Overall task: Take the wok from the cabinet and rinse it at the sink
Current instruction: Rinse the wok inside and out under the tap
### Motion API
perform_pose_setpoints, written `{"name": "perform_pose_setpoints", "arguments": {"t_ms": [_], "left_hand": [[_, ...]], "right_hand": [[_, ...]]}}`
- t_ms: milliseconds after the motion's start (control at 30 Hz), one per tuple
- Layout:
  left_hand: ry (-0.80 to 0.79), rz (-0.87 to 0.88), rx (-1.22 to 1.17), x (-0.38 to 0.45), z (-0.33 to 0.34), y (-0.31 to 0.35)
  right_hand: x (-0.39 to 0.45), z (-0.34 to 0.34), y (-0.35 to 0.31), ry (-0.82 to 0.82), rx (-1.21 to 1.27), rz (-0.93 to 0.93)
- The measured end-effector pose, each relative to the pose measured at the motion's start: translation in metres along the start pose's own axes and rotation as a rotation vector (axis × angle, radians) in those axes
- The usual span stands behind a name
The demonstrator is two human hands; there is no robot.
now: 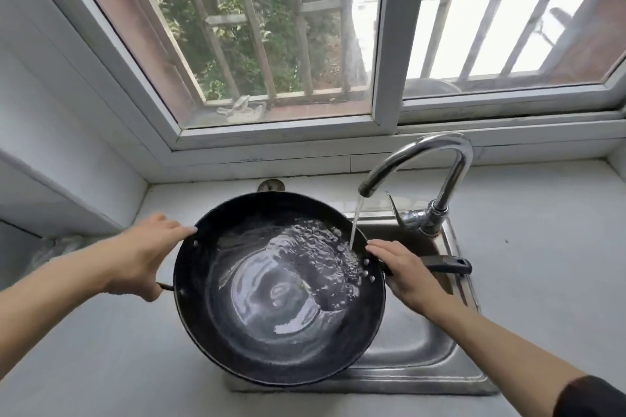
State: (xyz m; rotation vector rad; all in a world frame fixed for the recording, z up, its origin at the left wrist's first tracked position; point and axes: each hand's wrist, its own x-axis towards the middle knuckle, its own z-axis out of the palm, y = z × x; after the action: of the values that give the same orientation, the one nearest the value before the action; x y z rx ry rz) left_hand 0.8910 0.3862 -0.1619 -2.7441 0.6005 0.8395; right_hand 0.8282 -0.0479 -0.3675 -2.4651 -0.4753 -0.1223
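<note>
Now the wok (271,308) hangs between the two hands over the left part of the sink (420,359), its left side reaching out above the counter (101,349). The left hand (145,257) grips the small loop handle on the wok's left rim, thumb lying along the rim's top edge. The right hand (403,274) is curled round the near end of the long black handle (447,264), which sticks out to the right past the fingers, with the index finger stretched toward the rim. The wok is round, dark and shallow, with rivets showing inside at both handle mounts. Water (355,223) falls from the faucet (437,173) in a thin stream and lands just inside the right rim, beside the right hand; a rippling, bubbly pool covers the bottom and right side of the pan. Behind the faucet stands a window (271,44).
</note>
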Motion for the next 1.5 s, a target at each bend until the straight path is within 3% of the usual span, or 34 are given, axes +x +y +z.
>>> {"name": "perform_pose_setpoints", "arguments": {"t_ms": [733, 1300, 1500], "left_hand": [[0.569, 0.129, 0.058, 0.030, 0.044, 0.021], [0.754, 0.151, -0.151, 0.085, 0.082, 0.037], [0.780, 0.175, -0.127, 0.102, 0.080, 0.031]], "right_hand": [[0.002, -0.053, 0.013, 0.254, -0.256, -0.046], [-0.006, -0.103, 0.007, 0.300, -0.564, -0.163], [-0.009, -0.101, 0.003, 0.343, -0.593, -0.140]]}}
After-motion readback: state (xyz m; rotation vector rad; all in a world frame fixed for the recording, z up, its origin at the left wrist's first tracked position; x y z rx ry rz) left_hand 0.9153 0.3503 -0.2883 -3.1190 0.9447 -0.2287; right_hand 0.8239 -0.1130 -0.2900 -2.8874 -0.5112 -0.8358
